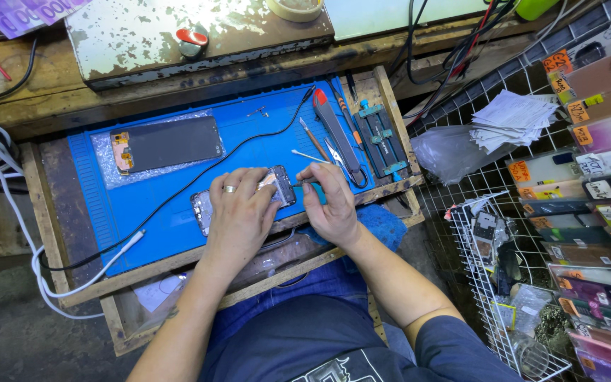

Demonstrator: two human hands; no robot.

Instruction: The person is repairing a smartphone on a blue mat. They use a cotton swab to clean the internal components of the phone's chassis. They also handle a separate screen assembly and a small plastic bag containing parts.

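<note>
An opened smartphone (277,185) lies on the blue work mat (143,205), near the mat's front edge and roughly at its middle. The left hand (240,212), a ring on one finger, lies over the phone with fingers curled down, pressing and steadying it; most of the phone body is hidden under the palm. The right hand (330,201) is pinched closed around a thin teal-handled tool (310,191), whose tip meets the phone's right end.

Just beyond the right hand, on the mat's right margin, lie tweezers (335,157), a cotton swab (308,155), a slim orange-tipped pick (314,139) and a grey tool with a red end (334,127). A teal metal holding jig (380,138) sits beside them on the wooden table (51,212).

At the mat's far left, a separate phone display panel (167,143) rests on bubble wrap. A black cable (199,177) crosses the mat diagonally and joins a white cable (72,283) at the front left.

To the right of the table stand a white wire basket (475,262), a stack of paper slips (514,117) and racks of packaged phone cases (595,177).
</note>
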